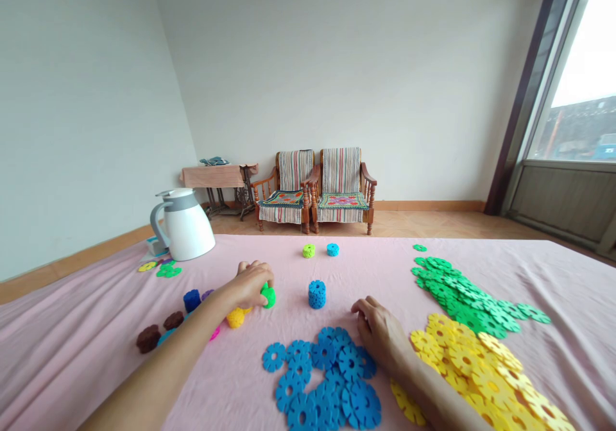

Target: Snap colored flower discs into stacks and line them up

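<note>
My left hand [253, 283] is closed on a small bright green stack of discs [269, 297], partly covered by its fingers. Just right of it stands an upright blue stack of notched discs [317, 294], untouched. My right hand [380, 328] rests low over the cloth, fingers loosely bent, with no object visible in it. Its wrist lies between the loose blue notched discs [325, 351] and the pile of yellow discs [464, 359]. Beside the left forearm sit a yellow stack [235, 317], a dark blue stack [191, 300] and brown stacks [148, 339], some partly hidden.
Green discs [462, 290] spread across the right side of the pink cloth [375, 264]. A lime stack [308, 251] and a light blue stack [332, 249] stand toward the far edge. At the back left is a white jug [188, 229]; two wooden chairs [342, 201] are beyond.
</note>
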